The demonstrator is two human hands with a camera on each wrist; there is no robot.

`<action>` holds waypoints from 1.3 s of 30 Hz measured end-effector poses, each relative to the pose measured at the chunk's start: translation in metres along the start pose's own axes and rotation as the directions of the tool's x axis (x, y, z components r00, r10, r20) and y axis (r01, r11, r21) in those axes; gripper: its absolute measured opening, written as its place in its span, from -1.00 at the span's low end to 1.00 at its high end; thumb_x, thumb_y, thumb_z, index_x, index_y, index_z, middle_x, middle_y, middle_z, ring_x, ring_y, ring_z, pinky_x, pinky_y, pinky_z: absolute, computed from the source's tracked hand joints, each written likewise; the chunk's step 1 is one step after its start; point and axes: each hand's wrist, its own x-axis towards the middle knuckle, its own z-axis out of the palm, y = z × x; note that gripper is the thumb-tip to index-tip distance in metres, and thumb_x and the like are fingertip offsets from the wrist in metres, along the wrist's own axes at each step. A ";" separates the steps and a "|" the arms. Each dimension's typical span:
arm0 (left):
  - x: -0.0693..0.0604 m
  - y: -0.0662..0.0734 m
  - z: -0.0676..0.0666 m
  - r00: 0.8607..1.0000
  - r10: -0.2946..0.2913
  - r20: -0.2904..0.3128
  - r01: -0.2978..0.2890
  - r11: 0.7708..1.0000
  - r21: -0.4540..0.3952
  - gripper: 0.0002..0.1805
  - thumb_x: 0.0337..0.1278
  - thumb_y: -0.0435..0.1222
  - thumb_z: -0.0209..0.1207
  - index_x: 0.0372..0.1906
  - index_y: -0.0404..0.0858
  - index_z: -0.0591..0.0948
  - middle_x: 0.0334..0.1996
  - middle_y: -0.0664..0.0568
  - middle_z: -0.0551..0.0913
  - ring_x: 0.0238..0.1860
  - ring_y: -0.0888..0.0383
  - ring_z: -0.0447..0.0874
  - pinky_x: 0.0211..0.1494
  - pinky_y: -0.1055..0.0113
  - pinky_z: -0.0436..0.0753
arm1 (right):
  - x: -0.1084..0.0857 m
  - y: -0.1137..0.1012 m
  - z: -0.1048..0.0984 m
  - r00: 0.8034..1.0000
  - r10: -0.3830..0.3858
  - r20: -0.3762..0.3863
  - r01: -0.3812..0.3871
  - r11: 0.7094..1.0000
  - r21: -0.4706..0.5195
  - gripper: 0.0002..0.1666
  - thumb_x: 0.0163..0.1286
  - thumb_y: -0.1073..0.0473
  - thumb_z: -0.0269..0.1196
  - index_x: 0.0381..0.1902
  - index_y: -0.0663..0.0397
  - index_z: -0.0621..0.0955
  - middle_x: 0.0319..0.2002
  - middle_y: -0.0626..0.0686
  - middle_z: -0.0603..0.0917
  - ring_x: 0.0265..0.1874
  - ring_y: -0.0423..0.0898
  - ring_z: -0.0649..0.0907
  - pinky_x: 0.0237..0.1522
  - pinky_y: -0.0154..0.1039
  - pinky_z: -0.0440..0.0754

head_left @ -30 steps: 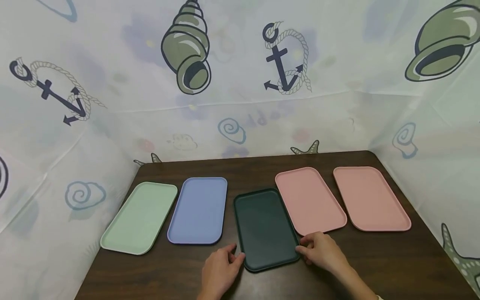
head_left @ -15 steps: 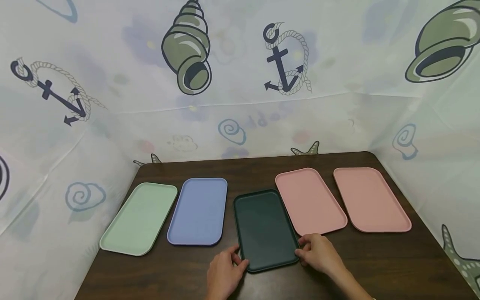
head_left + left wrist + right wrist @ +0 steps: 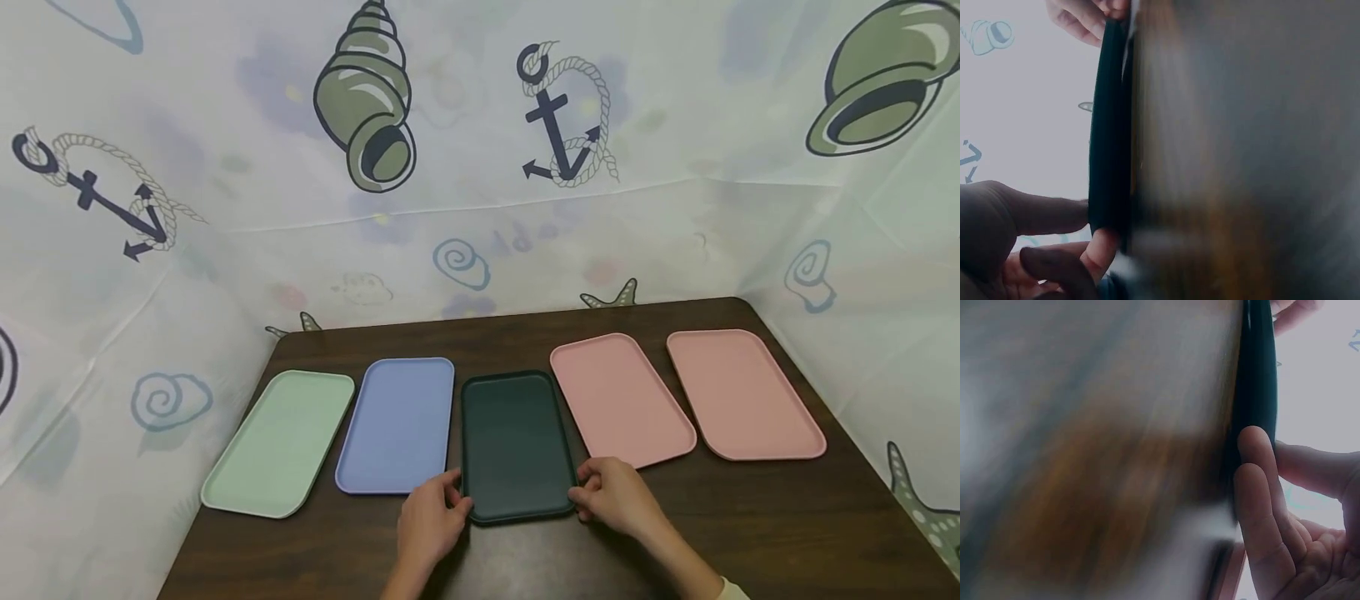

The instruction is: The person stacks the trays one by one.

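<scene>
Between the blue tray and the adjacent pink tray, the dark green tray had shifted leftward and straightened, apparently improving row alignment; my left hand and right hand, nearly closed, pinched its near side edges.

The middle tray is plain dark green; the leftmost tray is pale mint, the next tray periwinkle blue, and the two rightmost trays dusty pink. The bench is dark brown with streaky wood grain. The white cloth bears olive shells outlined in navy, navy anchors with grey-white ropes, blue spirals, dotted green starfish and lilac blotches. The sleeve is cream.
</scene>
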 end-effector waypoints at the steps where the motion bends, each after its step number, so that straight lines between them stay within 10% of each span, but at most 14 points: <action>1: 0.003 0.000 0.000 1.000 0.000 -0.013 0.000 1.000 0.015 -0.57 -0.07 -0.25 0.42 0.01 -0.21 0.71 -0.59 0.33 0.50 -0.58 0.29 0.41 -0.52 0.25 0.43 | 0.002 -0.001 0.001 1.000 -0.001 -0.003 0.001 1.000 0.002 -0.68 0.23 0.21 0.38 -0.16 0.33 0.60 -0.66 -0.13 0.64 -0.67 -0.17 0.63 -0.58 -0.28 0.48; 21: 0.036 -0.013 -0.006 0.994 0.039 -0.099 -0.031 0.997 0.075 -0.61 -0.01 -0.27 0.40 0.00 -0.24 0.72 -0.52 0.22 0.62 -0.60 0.24 0.41 -0.57 0.25 0.41 | 0.039 -0.018 0.013 0.999 -0.031 -0.034 0.030 0.999 -0.041 -0.61 0.25 0.28 0.35 -0.04 0.45 0.59 -0.64 -0.13 0.66 -0.67 -0.21 0.65 -0.58 -0.30 0.49; 32: 0.038 -0.009 -0.006 0.989 0.098 -0.113 -0.082 0.987 0.140 -0.63 -0.03 -0.25 0.42 -0.05 -0.27 0.74 -0.18 -0.03 0.74 -0.39 0.00 0.65 -0.45 0.13 0.53 | 0.045 -0.020 0.011 0.999 -0.027 -0.037 0.025 0.997 -0.074 -0.59 0.20 0.31 0.37 -0.03 0.46 0.60 -0.65 -0.12 0.65 -0.67 -0.21 0.64 -0.55 -0.27 0.50; 39: 0.034 -0.006 -0.008 0.990 0.111 -0.083 -0.096 0.980 0.172 -0.56 -0.01 -0.25 0.42 0.03 -0.32 0.70 -0.38 0.03 0.66 -0.38 0.00 0.63 -0.41 0.12 0.55 | 0.045 -0.022 0.010 1.000 -0.012 -0.024 0.010 0.996 -0.084 -0.56 0.19 0.31 0.38 0.00 0.46 0.60 -0.67 -0.12 0.64 -0.68 -0.21 0.63 -0.56 -0.26 0.50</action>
